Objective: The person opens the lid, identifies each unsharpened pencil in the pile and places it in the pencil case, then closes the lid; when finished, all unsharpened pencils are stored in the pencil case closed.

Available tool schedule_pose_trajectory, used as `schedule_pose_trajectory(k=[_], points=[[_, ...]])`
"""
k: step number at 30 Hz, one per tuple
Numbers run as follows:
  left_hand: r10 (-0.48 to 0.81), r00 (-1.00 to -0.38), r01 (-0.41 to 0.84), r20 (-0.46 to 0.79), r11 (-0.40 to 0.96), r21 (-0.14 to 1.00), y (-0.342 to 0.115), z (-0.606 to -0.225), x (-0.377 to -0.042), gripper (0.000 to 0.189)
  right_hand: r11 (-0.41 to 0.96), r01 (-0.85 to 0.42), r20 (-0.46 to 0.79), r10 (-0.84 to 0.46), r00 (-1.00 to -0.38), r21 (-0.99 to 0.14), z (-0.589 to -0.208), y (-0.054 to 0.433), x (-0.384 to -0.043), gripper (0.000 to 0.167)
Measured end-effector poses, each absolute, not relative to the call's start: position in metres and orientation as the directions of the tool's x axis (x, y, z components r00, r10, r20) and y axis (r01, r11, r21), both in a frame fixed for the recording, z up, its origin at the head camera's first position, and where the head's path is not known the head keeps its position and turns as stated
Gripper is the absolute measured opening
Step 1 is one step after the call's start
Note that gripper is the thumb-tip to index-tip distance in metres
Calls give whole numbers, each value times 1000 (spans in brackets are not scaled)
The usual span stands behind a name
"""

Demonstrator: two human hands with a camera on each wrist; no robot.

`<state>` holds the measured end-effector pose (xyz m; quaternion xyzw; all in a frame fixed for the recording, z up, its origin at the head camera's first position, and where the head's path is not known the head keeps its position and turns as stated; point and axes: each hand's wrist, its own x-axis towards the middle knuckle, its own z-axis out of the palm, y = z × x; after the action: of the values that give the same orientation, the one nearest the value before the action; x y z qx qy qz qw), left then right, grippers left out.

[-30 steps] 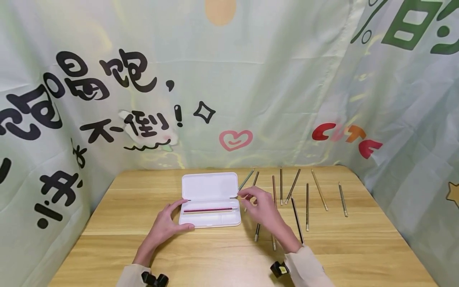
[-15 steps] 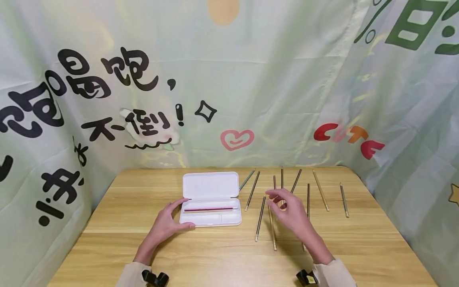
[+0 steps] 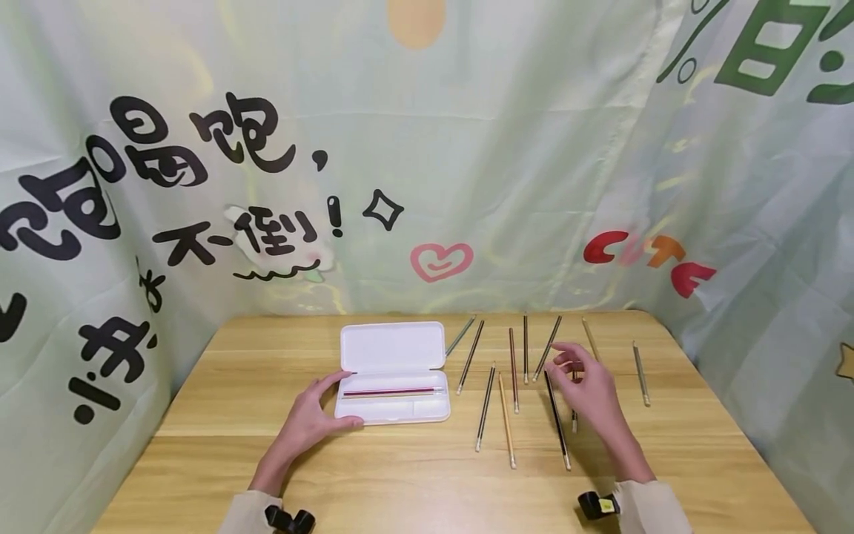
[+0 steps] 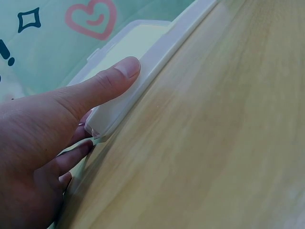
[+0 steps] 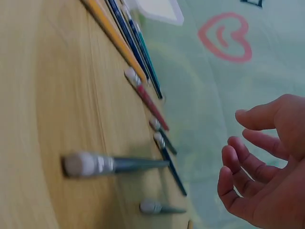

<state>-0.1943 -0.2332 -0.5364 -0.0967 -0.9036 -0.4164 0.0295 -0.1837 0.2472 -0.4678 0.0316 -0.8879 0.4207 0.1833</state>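
Note:
A white pencil case (image 3: pixel 392 345) stands with its lid raised. In it lie a dark red pencil (image 3: pixel 389 391) and a yellowish one beside it. My left hand (image 3: pixel 312 417) grips the case's left end, thumb at the front edge and a finger at the back; the left wrist view shows the thumb (image 4: pixel 112 78) pressed against the side. My right hand (image 3: pixel 590 389) hovers above the pencils with loosely curled fingers and nothing between them. Nearest to it is a black pencil (image 3: pixel 557 426) with a pale eraser; another black pencil (image 5: pixel 162 209) is partly hidden under the hand.
Several pencils lie spread over the right half of the wooden table (image 3: pixel 400 482), among them a natural-wood pencil (image 3: pixel 507 423), a reddish-brown pencil (image 3: pixel 514 371) and a grey pencil (image 3: pixel 641 374). A printed curtain (image 3: pixel 520 185) surrounds the table's back and sides.
My right hand has moved right, from beside the case across the pencils to above the black pencil. My left hand and the case have stayed in place.

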Motion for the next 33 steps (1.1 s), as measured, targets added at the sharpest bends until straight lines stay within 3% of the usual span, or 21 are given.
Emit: schedule_pose_trajectory(k=[5, 14, 25, 33], points=[[145, -980, 197, 135, 640, 743, -233, -536, -195, 92, 661, -107, 255, 131, -958, -743, -475, 266, -184, 42], [148, -978, 210, 149, 645, 735, -234, -537, -196, 92, 769, -26, 120, 66, -991, -639, -491, 285, -187, 58], [154, -978, 207, 141, 644, 736, -233, -536, -196, 92, 802, 4, 98, 79, -992, -597, -488, 286, -184, 42], [157, -977, 210, 141, 639, 740, -234, -535, -195, 91, 776, 16, 93, 96, -991, -630, -487, 289, -182, 44]])
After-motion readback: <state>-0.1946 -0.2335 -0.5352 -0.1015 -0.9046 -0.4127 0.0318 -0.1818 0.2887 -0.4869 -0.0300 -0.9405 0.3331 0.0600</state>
